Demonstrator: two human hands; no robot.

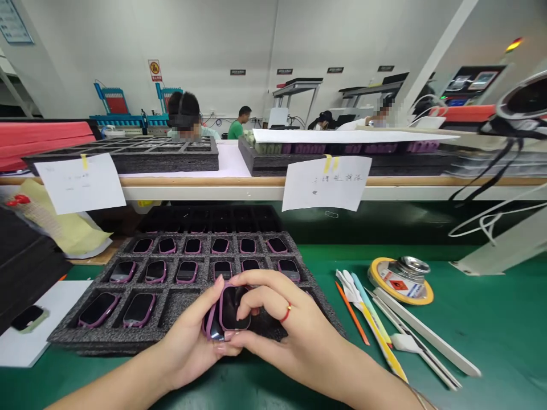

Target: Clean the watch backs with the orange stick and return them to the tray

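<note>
Before me, over the near edge of a dark foam tray (294, 245), my two hands are together at two purple-framed smartwatches. My right hand (282, 319) pinches the front smartwatch (229, 310) by its edges, with a bent finger over its dark screen. The other smartwatch (212, 326) sits close behind and left of it, between the fingers of my left hand (192, 336). My left thumb reaches the top edges of both. Rows of similar smartwatches (139, 310) lie face up in the tray's compartments.
Tweezers (421, 341), swabs and sticks lie right, near a round labelled can (401, 279). At left, a greenish-framed watch (29, 319) rests on white paper (68, 302). A shelf (256, 191) with foam trays and hanging notes spans the back. Several people sit beyond.
</note>
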